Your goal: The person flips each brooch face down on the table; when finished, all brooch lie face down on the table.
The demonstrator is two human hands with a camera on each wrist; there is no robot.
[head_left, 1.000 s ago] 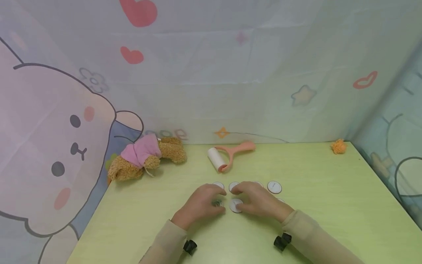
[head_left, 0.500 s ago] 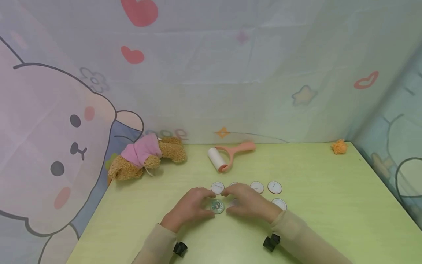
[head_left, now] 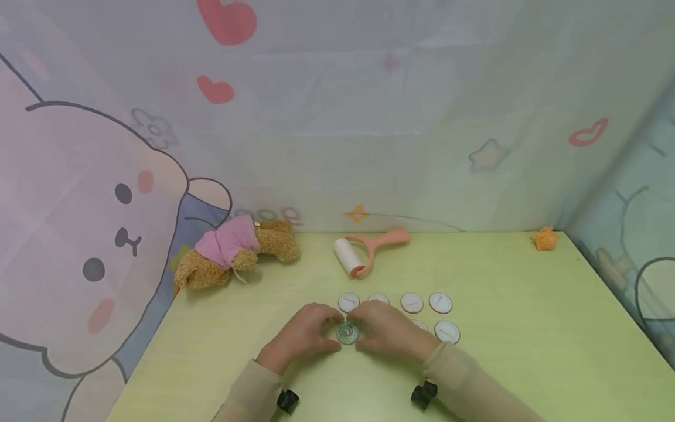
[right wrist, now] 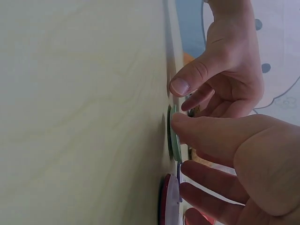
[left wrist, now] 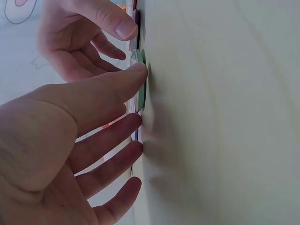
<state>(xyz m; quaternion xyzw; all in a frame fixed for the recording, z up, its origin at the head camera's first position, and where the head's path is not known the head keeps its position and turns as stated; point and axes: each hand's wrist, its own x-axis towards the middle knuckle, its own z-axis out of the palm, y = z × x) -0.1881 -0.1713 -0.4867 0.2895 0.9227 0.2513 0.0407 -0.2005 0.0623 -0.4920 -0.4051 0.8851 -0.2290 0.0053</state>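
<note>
A round green pin badge (head_left: 348, 333) with a printed picture lies on the table between both hands. My left hand (head_left: 303, 332) curves loosely beside its left edge, thumb and fingers parted. From the right, my right hand (head_left: 392, 332) reaches over the badges with its thumb and forefinger spread near the green one. In the right wrist view my right thumb overlaps the green badge's edge; contact is uncertain. White-backed badges with pins, such as the far-left one (head_left: 348, 302) and the lower-right one (head_left: 447, 332), lie in two rows; my right hand partly hides some.
A lint roller (head_left: 364, 252) with an orange handle lies behind the badges. At the back left is a brown plush toy (head_left: 237, 249) in a pink top. An orange fuzzy ball (head_left: 545, 238) sits at the back right corner. A printed curtain (head_left: 337, 140) hangs behind the table.
My right hand has shifted left, from beside a white-backed badge to the green badge. My left hand has drawn slightly left, uncovering the green badge.
</note>
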